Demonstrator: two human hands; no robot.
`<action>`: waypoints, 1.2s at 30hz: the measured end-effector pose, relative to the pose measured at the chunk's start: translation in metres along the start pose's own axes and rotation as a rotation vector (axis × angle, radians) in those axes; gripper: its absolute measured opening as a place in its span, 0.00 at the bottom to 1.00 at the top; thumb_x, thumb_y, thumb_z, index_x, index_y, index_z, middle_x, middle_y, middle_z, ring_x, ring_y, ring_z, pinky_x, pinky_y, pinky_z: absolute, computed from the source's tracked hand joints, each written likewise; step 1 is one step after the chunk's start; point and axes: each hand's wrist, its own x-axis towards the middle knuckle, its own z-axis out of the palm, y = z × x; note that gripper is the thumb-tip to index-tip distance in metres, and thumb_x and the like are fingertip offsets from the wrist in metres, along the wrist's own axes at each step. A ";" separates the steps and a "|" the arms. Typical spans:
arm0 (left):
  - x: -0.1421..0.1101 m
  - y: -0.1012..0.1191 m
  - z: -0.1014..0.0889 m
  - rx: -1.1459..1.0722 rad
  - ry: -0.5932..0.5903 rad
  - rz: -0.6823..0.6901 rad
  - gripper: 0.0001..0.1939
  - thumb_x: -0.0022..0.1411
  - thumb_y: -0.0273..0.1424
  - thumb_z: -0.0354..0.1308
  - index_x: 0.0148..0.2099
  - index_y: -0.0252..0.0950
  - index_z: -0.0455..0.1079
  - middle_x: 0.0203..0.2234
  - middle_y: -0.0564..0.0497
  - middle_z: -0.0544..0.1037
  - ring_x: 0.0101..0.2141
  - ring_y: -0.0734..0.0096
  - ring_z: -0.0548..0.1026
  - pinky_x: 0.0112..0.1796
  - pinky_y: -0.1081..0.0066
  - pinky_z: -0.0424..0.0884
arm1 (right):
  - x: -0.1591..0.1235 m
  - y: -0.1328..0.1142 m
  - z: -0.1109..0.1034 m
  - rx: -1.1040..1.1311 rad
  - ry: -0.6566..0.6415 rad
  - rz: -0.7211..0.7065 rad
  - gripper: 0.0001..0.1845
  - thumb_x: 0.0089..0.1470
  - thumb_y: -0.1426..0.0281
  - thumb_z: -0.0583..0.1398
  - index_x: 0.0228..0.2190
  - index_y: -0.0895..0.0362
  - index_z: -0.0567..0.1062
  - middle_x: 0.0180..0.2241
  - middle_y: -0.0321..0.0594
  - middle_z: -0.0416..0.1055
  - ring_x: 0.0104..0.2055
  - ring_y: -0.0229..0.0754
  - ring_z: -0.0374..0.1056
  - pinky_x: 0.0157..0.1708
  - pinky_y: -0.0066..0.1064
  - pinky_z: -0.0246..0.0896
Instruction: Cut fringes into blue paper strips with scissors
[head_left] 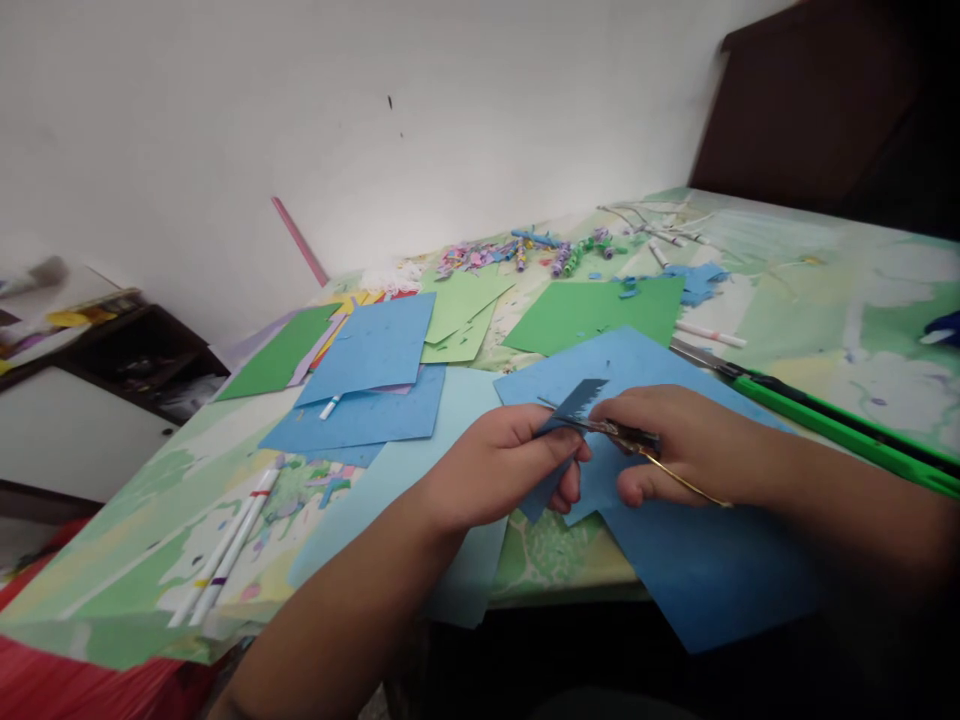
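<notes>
Between the thumb and fingers of my left hand (517, 460) is a narrow strip of blue paper (577, 402), its upper edge cut into a fringe. My right hand (675, 440) is closed on a pair of scissors (622, 434) with gold-coloured handles. Their blades lie across the strip, near my left thumb. Whether the blades are apart is hard to make out. Below and behind both hands lie blue paper sheets (630, 360), one hanging over the table's front edge. A pale blue sheet (405, 500) lies under my left forearm.
A green cutter (840, 415) lies at the right. Green sheets (592, 315) and more blue sheets (375, 340) spread over the patterned tablecloth (150, 520). White markers (240, 540) lie front left. Colourful paper scraps (480, 258) and rolled paper pieces (562, 258) sit near the wall.
</notes>
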 end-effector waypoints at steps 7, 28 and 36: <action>0.000 0.001 0.001 0.109 0.099 0.027 0.08 0.55 0.30 0.50 0.26 0.32 0.63 0.15 0.56 0.68 0.18 0.81 0.67 0.23 0.77 0.64 | 0.001 -0.004 -0.002 0.067 -0.036 -0.002 0.35 0.43 0.42 0.48 0.34 0.60 0.70 0.28 0.45 0.67 0.27 0.41 0.60 0.25 0.30 0.52; 0.003 -0.002 0.002 0.044 -0.053 -0.054 0.09 0.55 0.29 0.49 0.26 0.31 0.64 0.13 0.56 0.68 0.16 0.82 0.65 0.22 0.77 0.64 | -0.002 0.002 0.005 -0.083 0.056 -0.075 0.35 0.43 0.41 0.45 0.26 0.61 0.70 0.19 0.39 0.62 0.22 0.38 0.57 0.22 0.27 0.47; 0.001 -0.002 0.000 0.016 -0.021 -0.011 0.08 0.55 0.30 0.50 0.27 0.31 0.64 0.15 0.56 0.68 0.17 0.82 0.66 0.22 0.78 0.64 | -0.001 0.003 0.003 -0.024 0.018 -0.049 0.38 0.41 0.39 0.45 0.31 0.61 0.70 0.23 0.42 0.65 0.25 0.40 0.59 0.24 0.28 0.51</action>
